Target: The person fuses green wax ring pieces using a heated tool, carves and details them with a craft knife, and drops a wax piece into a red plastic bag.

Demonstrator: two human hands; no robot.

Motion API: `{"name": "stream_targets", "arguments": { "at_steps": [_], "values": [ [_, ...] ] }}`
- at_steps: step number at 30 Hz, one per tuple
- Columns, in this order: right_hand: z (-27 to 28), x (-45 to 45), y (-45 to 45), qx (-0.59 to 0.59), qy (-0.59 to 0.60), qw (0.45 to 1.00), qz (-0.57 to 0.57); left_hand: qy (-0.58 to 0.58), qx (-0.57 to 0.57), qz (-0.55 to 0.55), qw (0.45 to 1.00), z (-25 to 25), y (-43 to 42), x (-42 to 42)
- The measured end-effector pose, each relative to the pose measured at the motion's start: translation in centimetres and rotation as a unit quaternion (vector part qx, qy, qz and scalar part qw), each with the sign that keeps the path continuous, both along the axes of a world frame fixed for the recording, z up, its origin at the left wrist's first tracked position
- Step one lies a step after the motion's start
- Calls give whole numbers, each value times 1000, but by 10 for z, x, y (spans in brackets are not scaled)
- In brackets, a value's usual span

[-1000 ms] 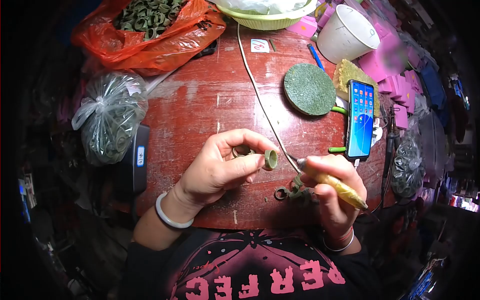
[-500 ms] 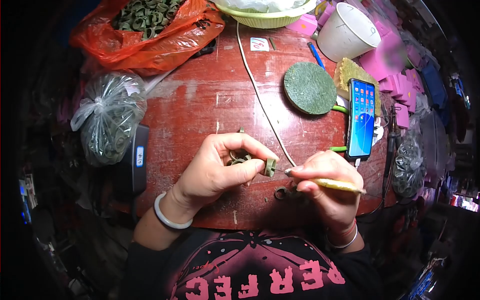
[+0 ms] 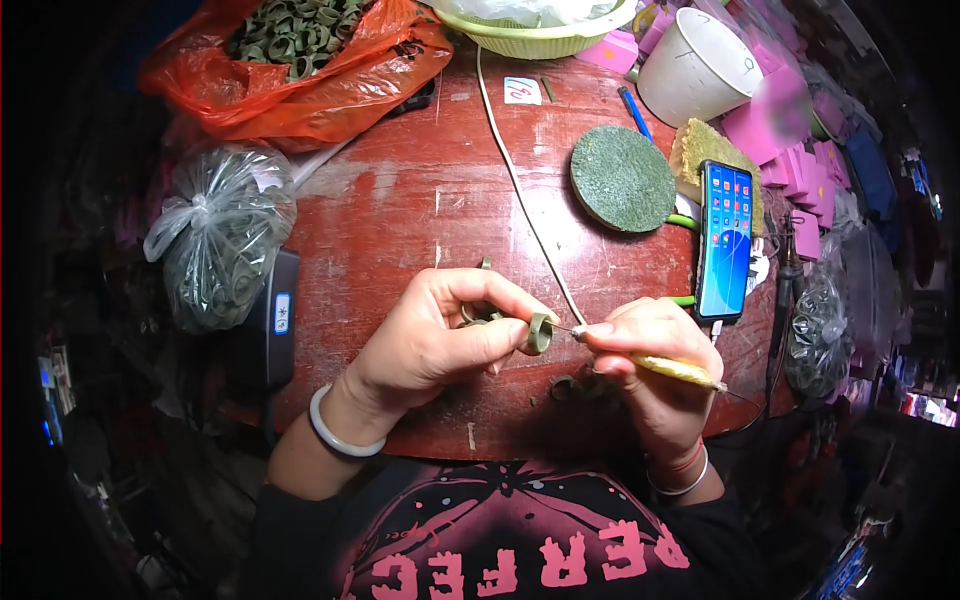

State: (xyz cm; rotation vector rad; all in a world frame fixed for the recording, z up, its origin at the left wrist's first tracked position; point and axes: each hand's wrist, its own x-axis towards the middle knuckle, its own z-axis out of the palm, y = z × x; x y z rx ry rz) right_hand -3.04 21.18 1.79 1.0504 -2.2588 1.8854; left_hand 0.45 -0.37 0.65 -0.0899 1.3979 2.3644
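Note:
My left hand (image 3: 425, 335) pinches a small green ring (image 3: 540, 335) between thumb and forefinger, with its round opening partly facing me. More rings lie behind those fingers, mostly hidden by the hand. In my right hand (image 3: 655, 350) is a slim pen-like tool (image 3: 682, 372) with a yellow wrapped handle. Its thin metal tip points left and reaches the ring; whether it touches the edge or enters the opening, I cannot tell. On the table just left of my right hand, a few loose rings (image 3: 563, 388) sit in shadow.
A white cable (image 3: 515, 185) crosses the red table (image 3: 400, 220). To the right are a round green pad (image 3: 622, 178), a lit phone (image 3: 725, 240) and a white bucket (image 3: 700, 65). At left stand a clear bag (image 3: 222, 250) and an orange bag (image 3: 290, 105) of rings.
The ring in my left hand has turned so that more of its opening shows. The tool's tip has moved close against it, and my right hand has shifted slightly.

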Motion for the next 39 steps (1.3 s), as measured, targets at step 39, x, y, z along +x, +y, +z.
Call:
{"name": "stream_targets", "arguments": {
  "at_steps": [39],
  "values": [
    [5, 8, -10, 108, 90, 989, -39, -12, -5, -23, 1000, 8, 5, -1]
  ]
}}
